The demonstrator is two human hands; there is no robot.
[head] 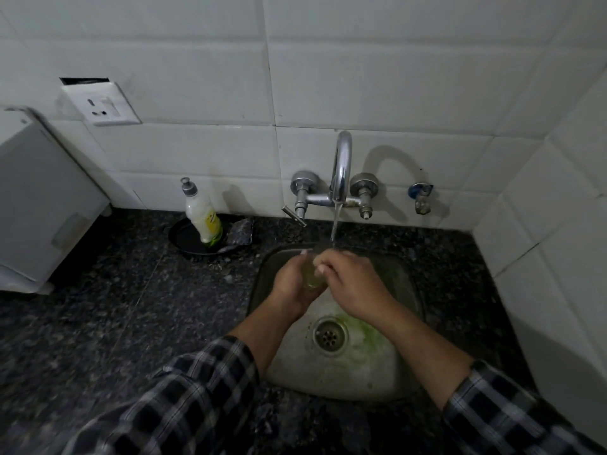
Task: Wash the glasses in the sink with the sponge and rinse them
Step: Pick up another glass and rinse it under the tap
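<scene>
Over the steel sink [368,376], my left hand [292,280] grips a clear glass [312,277] from the left side. My right hand [351,284] curls over the glass from the right, its fingers at the rim. Water runs from the chrome tap [341,169] in a thin stream down onto the top of the glass. The glass looks greenish and is mostly hidden between both hands. No sponge shows clearly; a dark scrub pad [241,231] lies beside the black dish.
A dish-soap bottle [202,215] stands in a black dish [187,239] on the dark granite counter [131,307], left of the sink. A white appliance [42,205] fills the far left. The drain [330,336] has greenish residue around it. A tiled wall rises close on the right.
</scene>
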